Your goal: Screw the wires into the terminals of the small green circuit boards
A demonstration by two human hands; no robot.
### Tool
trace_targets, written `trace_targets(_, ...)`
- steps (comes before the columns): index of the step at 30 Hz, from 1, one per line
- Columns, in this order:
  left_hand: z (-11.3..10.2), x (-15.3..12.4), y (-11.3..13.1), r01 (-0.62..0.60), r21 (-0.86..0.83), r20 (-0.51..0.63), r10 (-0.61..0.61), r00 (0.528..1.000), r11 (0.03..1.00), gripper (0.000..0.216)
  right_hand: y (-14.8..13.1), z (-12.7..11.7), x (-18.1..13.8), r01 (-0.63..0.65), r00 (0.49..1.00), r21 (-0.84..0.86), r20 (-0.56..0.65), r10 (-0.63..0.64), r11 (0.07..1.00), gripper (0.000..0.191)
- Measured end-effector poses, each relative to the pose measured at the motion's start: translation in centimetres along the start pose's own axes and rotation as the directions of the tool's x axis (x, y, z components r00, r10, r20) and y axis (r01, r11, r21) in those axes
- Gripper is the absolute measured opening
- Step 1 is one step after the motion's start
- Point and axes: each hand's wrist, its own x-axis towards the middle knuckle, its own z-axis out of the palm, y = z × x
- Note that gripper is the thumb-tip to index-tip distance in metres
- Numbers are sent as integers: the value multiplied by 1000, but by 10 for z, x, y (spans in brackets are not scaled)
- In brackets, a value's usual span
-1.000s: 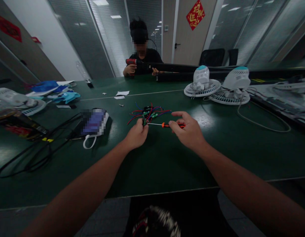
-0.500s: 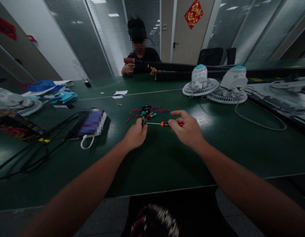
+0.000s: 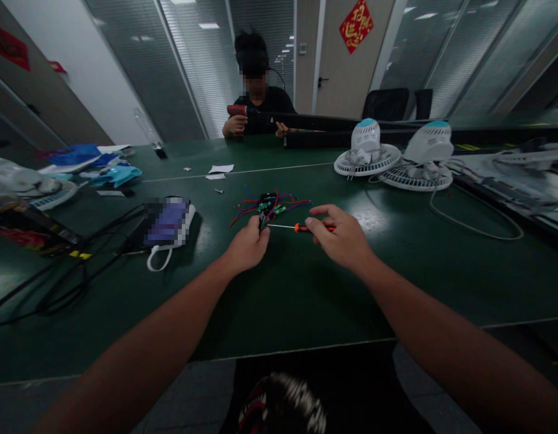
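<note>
My left hand (image 3: 249,243) is closed on a small circuit board (image 3: 263,222), mostly hidden by the thumb and fingers. My right hand (image 3: 340,234) grips the orange and black handle of a screwdriver (image 3: 298,228), its index finger raised off the handle. The thin metal shaft points left, and its tip meets the part in my left hand; the exact contact point is too small to make out. Just beyond, several green circuit boards (image 3: 279,210) with red and blue wires (image 3: 294,201) lie in a loose pile on the table.
A phone (image 3: 167,222) with a white cable lies left, near black cables (image 3: 82,280). White fan parts (image 3: 368,155) stand at the right back. Paper scraps (image 3: 222,169) lie on the green table (image 3: 301,301). Across it, a person (image 3: 272,102) holds a red drill (image 3: 237,111).
My right index finger has drawn back slightly toward the thumb. The screwdriver and the part in my left hand stay in nearly the same place.
</note>
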Motion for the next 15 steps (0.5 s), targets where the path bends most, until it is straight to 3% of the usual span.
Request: trace_targets(15,-2,-1,2,16,-11,11,-15,1000,1000,25,-3,-1,0,36,998,18,44,-37,999,37)
